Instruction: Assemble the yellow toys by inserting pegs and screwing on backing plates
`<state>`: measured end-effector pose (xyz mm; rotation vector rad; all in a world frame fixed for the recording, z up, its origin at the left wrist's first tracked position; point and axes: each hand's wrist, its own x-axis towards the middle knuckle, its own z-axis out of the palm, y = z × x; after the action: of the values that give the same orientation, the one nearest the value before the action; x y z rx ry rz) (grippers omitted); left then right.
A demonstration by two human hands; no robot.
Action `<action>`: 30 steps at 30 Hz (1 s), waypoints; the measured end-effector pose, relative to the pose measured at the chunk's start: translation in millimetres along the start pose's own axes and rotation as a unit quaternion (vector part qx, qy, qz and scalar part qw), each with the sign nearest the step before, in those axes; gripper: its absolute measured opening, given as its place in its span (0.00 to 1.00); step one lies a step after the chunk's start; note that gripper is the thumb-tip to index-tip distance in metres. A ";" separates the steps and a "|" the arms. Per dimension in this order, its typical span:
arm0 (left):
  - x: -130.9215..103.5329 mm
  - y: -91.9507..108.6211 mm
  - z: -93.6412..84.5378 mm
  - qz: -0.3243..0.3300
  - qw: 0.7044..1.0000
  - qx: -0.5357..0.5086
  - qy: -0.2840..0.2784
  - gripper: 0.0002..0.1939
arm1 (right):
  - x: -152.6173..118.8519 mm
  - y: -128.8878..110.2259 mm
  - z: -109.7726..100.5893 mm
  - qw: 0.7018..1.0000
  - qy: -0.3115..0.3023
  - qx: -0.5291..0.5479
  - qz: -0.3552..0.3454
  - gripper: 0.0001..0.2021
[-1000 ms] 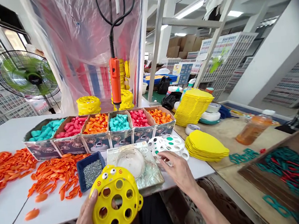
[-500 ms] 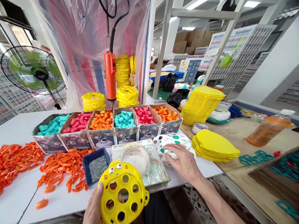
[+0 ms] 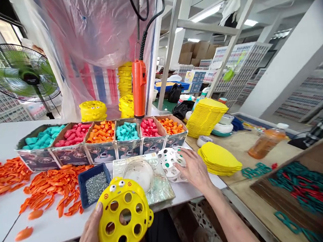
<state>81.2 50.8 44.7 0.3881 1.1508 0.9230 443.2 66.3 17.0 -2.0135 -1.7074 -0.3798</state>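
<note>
My left hand [image 3: 89, 232] is closed on the left edge of a yellow animal-face panel [image 3: 142, 207], tilted up at the table's front edge. The panel has several round holes, bulging eyes and red swirls. My right hand [image 3: 195, 169] is at the right side of a white perforated panel [image 3: 167, 157] with green spots, thumb and fingers on it; the fingers' undersides are hidden. Between the hands lie a boxed sheet marked "DINOSAUR" [image 3: 164, 190] and a round whitish dish [image 3: 139, 173] on it. A blue tray [image 3: 83, 193] of small metal screws stands left of the dish.
Bins [image 3: 102, 150] of turquoise, pink and orange tubes line the back, with an orange electric screwdriver [image 3: 139, 87] hanging over them. Orange pieces [image 3: 47, 187] lie left. Yellow plates [image 3: 218, 159] are stacked right, near a bottle [image 3: 266, 142] and a carton of green pieces [image 3: 299, 184].
The view has turned to the right, so most things sit further left. My left hand still holds the yellow panel. My right hand stays at the white panel, which has shifted slightly under it.
</note>
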 end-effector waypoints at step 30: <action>5.9 -2.3 7.9 0.012 1.000 -0.002 -0.004 0.30 | 5.5 -32.6 -46.7 0.786 0.100 0.569 0.221 0.22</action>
<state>90.0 55.6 42.7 0.4018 1.1392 0.9448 416.5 50.5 65.1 -1.2635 -0.8531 0.5007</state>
